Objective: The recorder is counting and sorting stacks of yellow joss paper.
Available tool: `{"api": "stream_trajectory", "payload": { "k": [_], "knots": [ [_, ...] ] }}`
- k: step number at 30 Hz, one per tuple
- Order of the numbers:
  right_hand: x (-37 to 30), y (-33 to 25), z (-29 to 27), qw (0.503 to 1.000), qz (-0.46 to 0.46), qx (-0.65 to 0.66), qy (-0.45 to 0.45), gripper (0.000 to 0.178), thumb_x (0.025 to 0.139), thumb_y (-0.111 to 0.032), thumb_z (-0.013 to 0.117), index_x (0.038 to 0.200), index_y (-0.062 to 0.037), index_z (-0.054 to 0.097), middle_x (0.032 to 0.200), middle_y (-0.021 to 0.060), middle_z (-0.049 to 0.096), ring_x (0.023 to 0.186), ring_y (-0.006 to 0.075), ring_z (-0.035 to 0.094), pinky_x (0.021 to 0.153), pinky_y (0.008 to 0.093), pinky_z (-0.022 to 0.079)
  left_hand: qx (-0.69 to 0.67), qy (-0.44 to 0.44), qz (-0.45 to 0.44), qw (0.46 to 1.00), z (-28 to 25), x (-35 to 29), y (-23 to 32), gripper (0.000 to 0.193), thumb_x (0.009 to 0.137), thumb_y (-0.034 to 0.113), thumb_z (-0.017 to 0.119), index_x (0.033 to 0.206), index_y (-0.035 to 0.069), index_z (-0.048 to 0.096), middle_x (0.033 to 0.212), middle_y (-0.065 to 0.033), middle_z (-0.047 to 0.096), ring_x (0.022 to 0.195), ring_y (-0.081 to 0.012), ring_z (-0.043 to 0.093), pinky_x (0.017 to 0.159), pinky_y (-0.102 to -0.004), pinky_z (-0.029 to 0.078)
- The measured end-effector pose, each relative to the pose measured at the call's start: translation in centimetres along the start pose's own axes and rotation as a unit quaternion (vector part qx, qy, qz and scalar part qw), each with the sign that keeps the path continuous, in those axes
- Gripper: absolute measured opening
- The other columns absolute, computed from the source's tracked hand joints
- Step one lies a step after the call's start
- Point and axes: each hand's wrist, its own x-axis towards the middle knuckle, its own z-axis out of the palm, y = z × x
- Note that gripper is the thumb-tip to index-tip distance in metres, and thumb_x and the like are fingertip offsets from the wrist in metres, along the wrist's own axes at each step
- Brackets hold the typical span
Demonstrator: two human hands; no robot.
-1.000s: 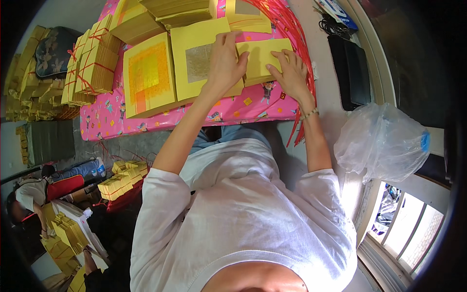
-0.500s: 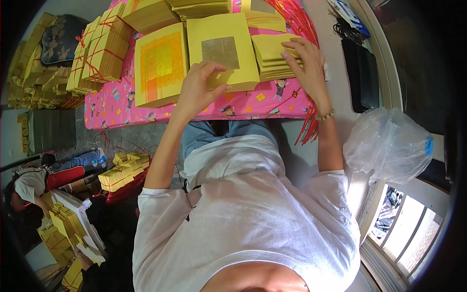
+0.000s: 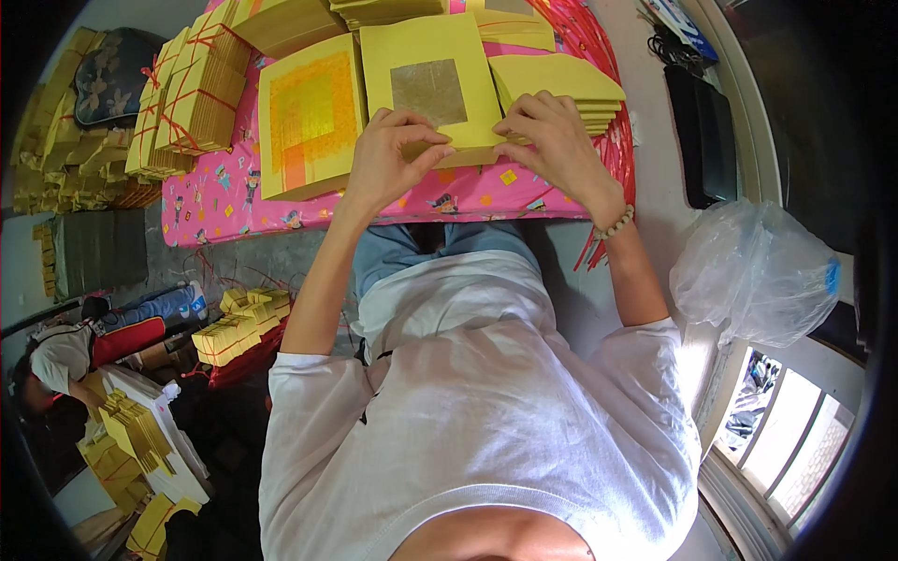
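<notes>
In front of me stands a thick stack of yellow paper (image 3: 426, 42), with a silver square on its top sheet. My left hand (image 3: 395, 154) is at the near edge of this stack, thumb and fingertips closed around the top paper's edge. At the near right corner my right hand (image 3: 557, 150) pinches the same edge, its wrist wearing a beaded bracelet. Just beyond the right hand lies a pile of folded yellow papers (image 3: 561, 79), partly covered by that hand. Left of the silver-marked stack sits another stack with an orange and gold print (image 3: 313, 112).
A pink patterned cloth (image 3: 327, 217) covers the table. Red-tied yellow bundles (image 3: 201, 93) stand at the left, red strings (image 3: 594, 37) hang at the right. A clear plastic bag (image 3: 753, 271) lies near the window. Another person (image 3: 61, 355) handles yellow papers at lower left.
My right hand has moved left from the folded papers to the near corner of the silver-marked stack. My left hand has shifted slightly right and its fingers have closed at the edge.
</notes>
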Motion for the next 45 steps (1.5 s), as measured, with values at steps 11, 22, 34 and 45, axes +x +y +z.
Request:
{"api": "stream_trajectory", "payload": {
  "k": [11, 22, 34, 45],
  "knots": [
    [0.4, 0.1, -0.3, 1.000, -0.009, 0.004, -0.010, 0.015, 0.081, -0.022, 0.065, 0.082, -0.0079, 0.069, 0.083, 0.0035, 0.057, 0.085, 0.0211, 0.053, 0.078, 0.0353, 0.039, -0.025, 0.011, -0.019, 0.999, 0.4, 0.1, -0.2, 0.014, 0.074, 0.022, 0.073, 0.080, 0.010, 0.074, 0.084, -0.0041, 0.064, 0.081, -0.0240, 0.055, 0.073, -0.0334, 0.046],
    [1.1, 0.2, -0.4, 1.000, -0.019, -0.006, -0.018, 0.012, 0.082, -0.017, 0.061, 0.086, -0.0060, 0.067, 0.083, 0.0046, 0.056, 0.082, 0.0229, 0.053, 0.074, 0.0358, 0.039, -0.054, 0.024, -0.046, 0.997, 0.8, 0.1, -0.6, 0.015, 0.075, 0.023, 0.072, 0.077, 0.008, 0.073, 0.083, -0.0045, 0.064, 0.080, -0.0245, 0.055, 0.072, -0.0339, 0.046],
    [1.6, 0.2, -0.4, 0.999, -0.007, -0.013, -0.029, 0.014, 0.084, -0.018, 0.059, 0.083, -0.0053, 0.064, 0.080, 0.0074, 0.055, 0.080, 0.0256, 0.053, 0.072, 0.0377, 0.040, -0.029, 0.014, -0.055, 0.998, 0.8, 0.1, -0.6, 0.015, 0.078, 0.019, 0.073, 0.081, 0.004, 0.072, 0.086, -0.0053, 0.064, 0.084, -0.0204, 0.059, 0.075, -0.0298, 0.047],
    [0.6, -3.2, 0.8, 0.917, 0.279, 0.272, 0.084, 0.017, 0.090, -0.014, 0.061, 0.100, -0.0005, 0.057, 0.087, 0.0081, 0.060, 0.081, 0.0161, 0.061, 0.066, 0.0289, 0.048, -0.141, 0.062, -0.100, 0.983, 1.6, -0.3, -2.0, 0.015, 0.080, 0.018, 0.068, 0.081, 0.004, 0.067, 0.078, -0.0072, 0.063, 0.073, -0.0210, 0.056, 0.070, -0.0298, 0.045]
  ]
}}
